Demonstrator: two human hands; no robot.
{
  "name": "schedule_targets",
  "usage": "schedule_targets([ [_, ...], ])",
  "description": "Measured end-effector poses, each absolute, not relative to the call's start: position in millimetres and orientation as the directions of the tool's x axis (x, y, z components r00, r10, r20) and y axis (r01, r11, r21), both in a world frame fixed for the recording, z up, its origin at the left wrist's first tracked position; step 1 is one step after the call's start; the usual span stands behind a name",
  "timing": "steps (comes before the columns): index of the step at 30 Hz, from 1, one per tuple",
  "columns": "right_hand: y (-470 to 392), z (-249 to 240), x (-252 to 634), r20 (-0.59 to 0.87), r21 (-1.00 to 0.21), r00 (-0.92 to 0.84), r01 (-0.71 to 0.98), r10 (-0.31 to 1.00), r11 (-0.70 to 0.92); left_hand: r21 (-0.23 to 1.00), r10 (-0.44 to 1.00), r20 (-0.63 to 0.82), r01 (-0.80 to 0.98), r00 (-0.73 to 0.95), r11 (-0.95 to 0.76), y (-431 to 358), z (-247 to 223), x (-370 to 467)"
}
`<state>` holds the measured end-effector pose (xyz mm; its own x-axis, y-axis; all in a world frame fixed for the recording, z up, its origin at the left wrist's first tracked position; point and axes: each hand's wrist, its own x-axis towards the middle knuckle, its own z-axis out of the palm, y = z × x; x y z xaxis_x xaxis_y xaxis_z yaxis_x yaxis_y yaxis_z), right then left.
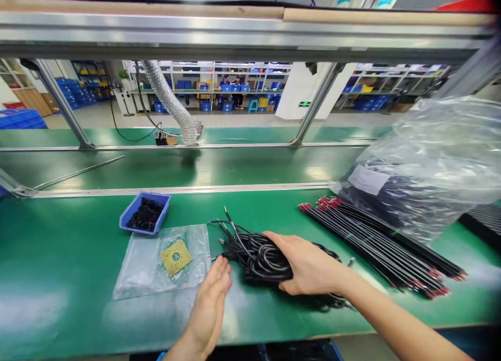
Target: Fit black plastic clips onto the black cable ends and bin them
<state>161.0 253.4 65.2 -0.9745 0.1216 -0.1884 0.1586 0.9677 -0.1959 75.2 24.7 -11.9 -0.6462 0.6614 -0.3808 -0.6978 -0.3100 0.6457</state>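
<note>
A bundle of coiled black cables [263,257] lies on the green bench in front of me. My right hand [303,262] grips it from above, thumb on the near side and fingers over the far side. Stripped ends with thin coloured wires stick out at the bundle's left. Close to those ends is my left hand [210,293], its fingers stretched out and nothing visible in it. Left of that hand, a clear plastic bag [143,269] lies flat, with a yellow square piece with a round hole [169,257] on it or in it; I cannot tell which.
Behind the bag stands a blue bin [125,218] of small black parts. To the right lie black rods or cables with red tips [366,241] beside a big clear bag [442,147] of dark items. A silver duct [166,95] hangs beyond the metal frame.
</note>
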Motion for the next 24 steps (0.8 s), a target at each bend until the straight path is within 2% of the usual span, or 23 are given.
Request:
schedule_targets([
  [2, 250.3, 67.4, 168.8, -0.188, -0.208, -0.978, 0.125, 0.086, 0.970, 0.652, 0.671, -0.380, -0.699, -0.637, -0.293, 27.6, -11.9, 75.4],
  [4, 240.9, 68.1, 171.4, -0.069, -0.185, -0.996, 0.071, 0.059, 0.980, 0.649, 0.676, -0.383, -0.704, -0.629, -0.288, 29.6, -10.3, 75.6],
  [7, 212.9, 63.1, 162.5, 0.194, -0.051, -0.981, 0.011, 0.020, 0.999, 0.627, 0.645, -0.433, -0.725, -0.629, -0.285, 36.4, -2.3, 76.4],
  [10, 182.8, 51.7, 150.2, 0.272, 0.050, -0.962, 0.028, 0.014, 0.998, 0.598, 0.613, -0.481, -0.746, -0.627, -0.293, 53.4, 11.1, 75.4],
  [15, 165.7, 36.2, 148.9, 0.497, -0.056, -0.867, -0.059, -0.023, 0.997, 0.573, 0.677, -0.363, -0.726, -0.641, -0.380, 82.1, 30.4, 63.8],
  [18, 167.4, 33.9, 150.4, 0.600, 0.004, -0.798, -0.070, -0.059, 0.998, 0.600, 0.642, -0.368, -0.699, -0.673, -0.389, 75.4, 35.5, 57.7],
  [20, 167.7, 33.2, 151.3, 0.681, 0.042, -0.719, -0.148, -0.137, 0.988, 0.614, 0.602, -0.406, -0.693, -0.688, -0.378, 60.7, 34.5, 58.3],
  [22, 165.6, 32.4, 152.4, 0.691, 0.065, -0.674, -0.305, -0.263, 0.950, 0.603, 0.586, -0.453, -0.715, -0.671, -0.353, 42.3, 27.8, 62.5],
  [24, 161.6, 32.1, 152.5, 0.606, 0.047, -0.706, -0.430, -0.368, 0.902, 0.608, 0.606, -0.454, -0.724, -0.653, -0.325, 23.1, 15.3, 68.6],
])
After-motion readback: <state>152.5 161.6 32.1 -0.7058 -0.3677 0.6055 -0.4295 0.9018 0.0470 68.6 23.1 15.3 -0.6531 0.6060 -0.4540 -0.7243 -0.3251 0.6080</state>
